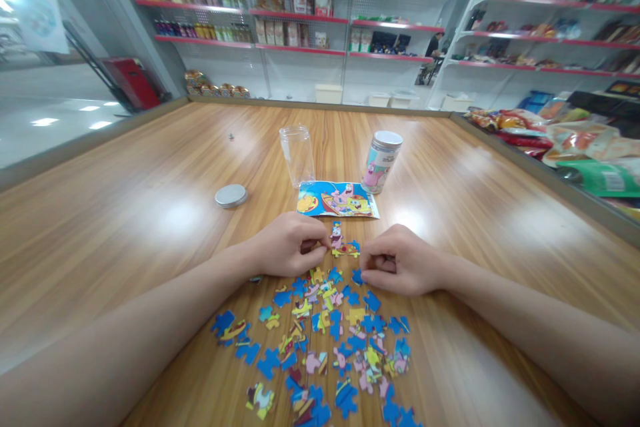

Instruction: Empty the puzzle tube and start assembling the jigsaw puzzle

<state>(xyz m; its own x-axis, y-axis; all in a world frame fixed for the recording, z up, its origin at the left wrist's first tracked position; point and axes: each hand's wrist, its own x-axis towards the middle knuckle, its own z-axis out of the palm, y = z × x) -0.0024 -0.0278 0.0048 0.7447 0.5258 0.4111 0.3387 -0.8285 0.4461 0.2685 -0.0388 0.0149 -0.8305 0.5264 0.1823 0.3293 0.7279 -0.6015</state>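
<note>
My left hand [287, 245] rests on the wooden table [150, 213] with its fingers curled, pinching at a small joined cluster of puzzle pieces [343, 244]. My right hand [397, 260] lies just right of that cluster, fingers curled in, fingertips on a blue piece [357, 275]. Several loose jigsaw pieces [325, 340], blue, pink and yellow, are scattered in front of both hands. A printed reference picture [338, 199] lies just beyond the cluster.
An empty clear jar [297, 155] stands behind the picture, its silver lid [231, 195] lying to the left. A closed printed puzzle can [381, 161] stands to the right. Snack bags [560, 140] pile along the right edge. Shop shelves [300, 13] line the back.
</note>
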